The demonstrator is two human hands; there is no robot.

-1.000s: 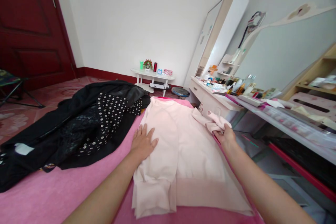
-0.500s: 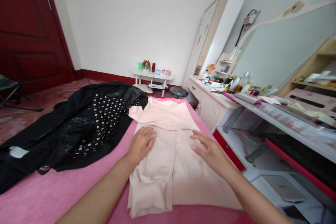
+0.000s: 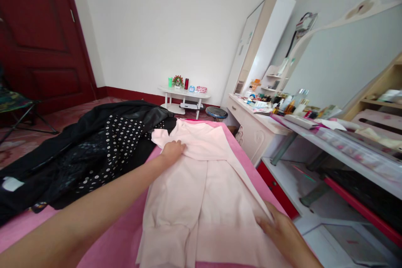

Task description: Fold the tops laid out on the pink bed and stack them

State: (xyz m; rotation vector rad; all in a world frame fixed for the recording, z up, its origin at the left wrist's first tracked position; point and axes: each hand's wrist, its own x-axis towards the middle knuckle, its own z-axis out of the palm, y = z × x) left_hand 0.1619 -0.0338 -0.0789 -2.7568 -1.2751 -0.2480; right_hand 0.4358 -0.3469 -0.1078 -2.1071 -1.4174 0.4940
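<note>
a: where did we find the top [image 3: 216,192]?
b: flat on the pink cover [image 3: 109,238], in front of us. one sleeve [image 3: 204,144] lay across its upper part, the cuff [image 3: 160,136] poking out on the left by the black clothes [image 3: 81,146]. the other sleeve ran lengthwise down the left side.
a: and our left hand [image 3: 173,152]?
b: on the crosswise sleeve, near its lower edge. we saw the fingers held close together and bent downward; whether they pinched cloth, we could not tell.
a: our right hand [image 3: 270,219]?
b: lower down, at the right edge of the top. we had that edge pinched between thumb and fingers, the cloth drawn in a slanting line up toward the shoulder.
a: surroundings?
b: dotted cloth [image 3: 121,142] among the black clothes, to the left. beyond the cover, a white table [image 3: 185,92] bore a green cup [image 3: 170,82], a red can [image 3: 186,83] and a small plant [image 3: 177,81]. a round stool [image 3: 216,112] stood just beside it. bottles [image 3: 292,106] crowded the dresser [image 3: 256,127] on our right.
</note>
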